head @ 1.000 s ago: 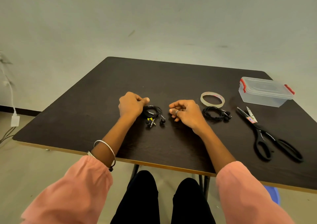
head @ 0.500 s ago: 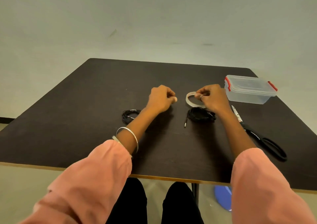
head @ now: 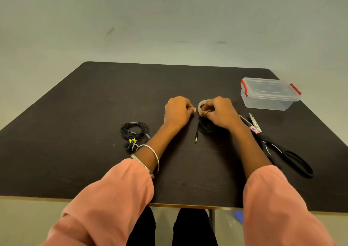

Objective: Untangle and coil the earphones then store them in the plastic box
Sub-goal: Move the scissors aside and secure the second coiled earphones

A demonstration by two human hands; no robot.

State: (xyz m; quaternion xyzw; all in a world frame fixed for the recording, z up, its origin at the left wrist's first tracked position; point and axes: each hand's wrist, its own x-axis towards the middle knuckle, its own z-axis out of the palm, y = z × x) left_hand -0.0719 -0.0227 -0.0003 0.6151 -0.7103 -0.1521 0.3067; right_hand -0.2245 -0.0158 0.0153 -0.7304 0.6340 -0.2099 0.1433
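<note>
Two coiled black earphones lie on the dark table (head: 75, 125). One coil (head: 134, 132) rests to the left of my left forearm, its buds and a yellow tag toward me. The other coil (head: 206, 128) sits partly under my right wrist, its jack plug (head: 196, 137) pointing toward me. My right hand (head: 219, 113) pinches a roll of clear tape (head: 202, 103) lifted on edge. My left hand (head: 178, 111) is a closed fist just left of the roll, thumb toward it. A clear plastic box (head: 270, 94) with red clips and its lid on stands at the back right.
Black-handled scissors (head: 278, 146) lie to the right of my right forearm, blades pointing away from me toward the box. The near table edge (head: 188, 205) runs just above my knees. A grey floor lies beyond the far edge.
Both hands left the left coil and shifted right. My right hand took hold of the tape roll and tipped it up; my left fist came beside it.
</note>
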